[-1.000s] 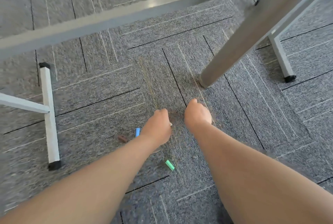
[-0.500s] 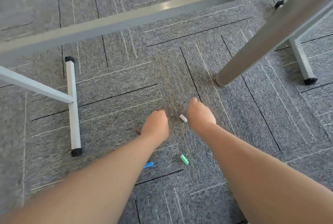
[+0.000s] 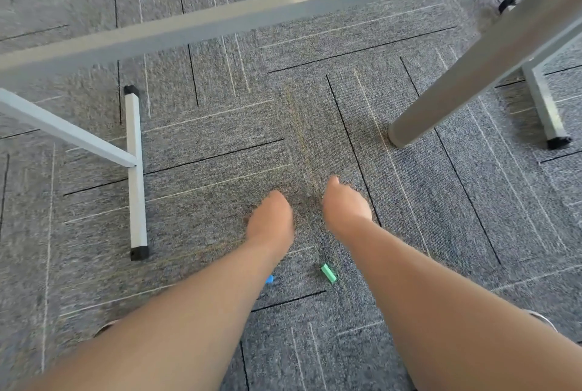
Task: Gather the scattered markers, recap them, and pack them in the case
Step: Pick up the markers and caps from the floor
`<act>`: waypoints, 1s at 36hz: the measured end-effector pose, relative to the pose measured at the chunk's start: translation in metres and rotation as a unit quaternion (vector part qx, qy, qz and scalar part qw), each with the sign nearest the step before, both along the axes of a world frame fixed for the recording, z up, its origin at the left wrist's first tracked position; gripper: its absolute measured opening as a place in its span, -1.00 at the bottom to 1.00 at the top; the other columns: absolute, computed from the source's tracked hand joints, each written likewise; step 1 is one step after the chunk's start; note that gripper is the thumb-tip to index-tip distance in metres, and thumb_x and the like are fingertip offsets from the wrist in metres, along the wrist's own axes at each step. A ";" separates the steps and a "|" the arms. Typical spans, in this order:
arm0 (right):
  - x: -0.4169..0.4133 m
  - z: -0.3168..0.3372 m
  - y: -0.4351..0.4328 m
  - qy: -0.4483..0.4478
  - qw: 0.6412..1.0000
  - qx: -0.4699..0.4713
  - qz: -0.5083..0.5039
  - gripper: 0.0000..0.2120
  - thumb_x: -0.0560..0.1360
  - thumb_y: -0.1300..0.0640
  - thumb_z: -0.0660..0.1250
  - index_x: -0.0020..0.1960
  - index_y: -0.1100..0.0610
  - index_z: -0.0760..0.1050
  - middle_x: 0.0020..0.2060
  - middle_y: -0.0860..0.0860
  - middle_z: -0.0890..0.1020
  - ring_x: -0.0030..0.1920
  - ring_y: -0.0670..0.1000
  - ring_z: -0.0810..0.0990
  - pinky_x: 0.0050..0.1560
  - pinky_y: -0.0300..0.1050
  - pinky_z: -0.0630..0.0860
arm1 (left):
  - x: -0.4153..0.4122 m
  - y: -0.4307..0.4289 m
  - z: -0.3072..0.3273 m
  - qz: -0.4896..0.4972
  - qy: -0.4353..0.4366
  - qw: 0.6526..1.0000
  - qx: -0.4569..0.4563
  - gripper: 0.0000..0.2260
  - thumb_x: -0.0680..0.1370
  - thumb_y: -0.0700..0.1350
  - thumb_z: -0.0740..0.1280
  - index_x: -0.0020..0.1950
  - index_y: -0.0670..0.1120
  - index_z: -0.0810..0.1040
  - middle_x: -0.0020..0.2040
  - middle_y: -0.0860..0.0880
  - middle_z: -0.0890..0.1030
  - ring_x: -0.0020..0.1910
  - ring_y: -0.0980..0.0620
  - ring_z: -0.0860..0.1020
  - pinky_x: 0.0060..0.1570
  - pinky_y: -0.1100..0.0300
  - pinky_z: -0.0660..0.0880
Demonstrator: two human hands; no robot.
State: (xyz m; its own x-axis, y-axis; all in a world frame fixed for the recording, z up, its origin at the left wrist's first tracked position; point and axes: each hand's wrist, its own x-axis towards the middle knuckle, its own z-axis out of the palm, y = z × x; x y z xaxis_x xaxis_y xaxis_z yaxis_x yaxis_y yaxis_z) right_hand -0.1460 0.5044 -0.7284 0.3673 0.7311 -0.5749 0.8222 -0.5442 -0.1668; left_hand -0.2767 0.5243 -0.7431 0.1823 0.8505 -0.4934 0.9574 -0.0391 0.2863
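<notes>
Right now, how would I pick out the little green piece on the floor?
On the grey carpet below the metal table frame, two bare forearms reach forward. In the gap between them lies the small green piece. It alone is green; the blue piece beside it is half hidden by the left forearm.

Blue cap (image 3: 269, 279) partly under forearm (image 3: 220, 296)

Grey carpeted floor (image 3: 220, 145). A green cap (image 3: 328, 273) and a partly hidden blue cap (image 3: 269, 279) lie on it; metal table legs (image 3: 409, 129) stand farther off.
</notes>
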 end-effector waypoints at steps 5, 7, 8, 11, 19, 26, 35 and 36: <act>-0.008 -0.002 -0.003 -0.014 1.000 -0.024 0.010 -0.39 0.51 0.43 0.19 0.51 0.20 0.13 0.05 0.14 0.63 -0.03 0.13 0.63 -0.26 -0.07 0.48 | 0.005 0.006 -0.005 0.006 0.032 0.999 0.012 -0.71 0.54 -0.38 0.26 0.23 -0.19 0.38 -0.19 -0.03 0.55 -0.26 0.02 0.56 -0.37 0.11 0.49; -0.011 -0.003 -0.004 -0.023 0.999 -0.026 0.010 -0.38 0.51 0.43 0.19 0.53 0.20 0.11 0.07 0.14 0.63 -0.02 0.12 0.63 -0.27 -0.08 0.48 | 0.005 0.009 -0.007 0.020 0.038 0.999 0.020 -0.60 0.53 -0.42 0.22 0.34 -0.21 0.31 -0.17 -0.06 0.58 -0.24 -0.02 0.59 -0.37 0.08 0.51; -0.011 -0.004 -0.004 -0.023 0.999 -0.026 0.008 -0.39 0.52 0.42 0.19 0.53 0.20 0.12 0.07 0.14 0.63 -0.02 0.12 0.63 -0.28 -0.08 0.48 | 0.005 0.009 -0.006 0.024 0.039 0.999 0.023 -0.56 0.53 -0.42 0.19 0.39 -0.22 0.26 -0.17 -0.07 0.59 -0.24 -0.03 0.60 -0.39 0.08 0.50; -0.014 -0.005 -0.003 -0.015 0.999 -0.032 0.001 -0.40 0.52 0.42 0.19 0.52 0.23 0.13 0.09 0.15 0.63 0.00 0.13 0.63 -0.26 -0.09 0.49 | 0.003 0.013 -0.005 0.042 0.038 0.998 0.011 -0.56 0.59 -0.37 0.08 0.47 -0.20 0.16 -0.15 -0.13 0.62 -0.21 -0.11 0.63 -0.34 -0.03 0.51; -0.029 0.001 0.005 0.050 0.998 -0.011 -0.034 -0.50 0.56 0.41 0.11 0.48 0.28 0.18 0.21 0.21 0.56 0.14 0.19 0.60 -0.05 -0.01 0.54 | -0.003 0.010 -0.008 0.020 0.060 0.998 -0.007 -0.76 0.51 -0.40 0.28 0.17 -0.26 0.45 -0.10 -0.12 0.59 -0.22 -0.06 0.59 -0.32 0.11 0.55; -0.035 0.005 0.014 0.102 0.994 -0.001 -0.043 -0.53 0.52 0.43 0.19 0.41 0.28 0.26 0.24 0.24 0.49 0.12 0.22 0.59 0.05 0.06 0.58 | 0.002 0.011 -0.003 -0.010 0.056 0.998 -0.021 -0.60 0.49 -0.43 0.29 0.32 -0.27 0.35 0.26 -0.27 0.41 -0.23 -0.06 0.59 -0.26 0.09 0.58; -0.043 0.007 0.017 0.129 0.991 0.009 -0.017 -0.43 0.46 0.48 0.18 0.43 0.17 0.24 -0.04 0.15 0.61 -0.08 0.13 0.62 -0.06 0.08 0.64 | -0.024 0.023 0.018 -0.023 -0.007 1.000 0.008 -0.87 0.59 -0.33 0.15 0.05 -0.12 0.38 -0.09 -0.05 0.50 -0.29 0.05 0.42 -0.39 0.16 0.27; -0.044 0.007 0.018 0.131 0.991 0.007 -0.011 -0.47 0.47 0.47 0.18 0.41 0.18 0.29 -0.01 0.15 0.61 -0.05 0.13 0.62 -0.03 0.08 0.64 | -0.028 0.025 0.021 -0.027 -0.010 0.999 0.015 -0.87 0.59 -0.33 0.15 0.00 -0.11 0.38 -0.12 -0.04 0.48 -0.31 0.07 0.39 -0.39 0.17 0.24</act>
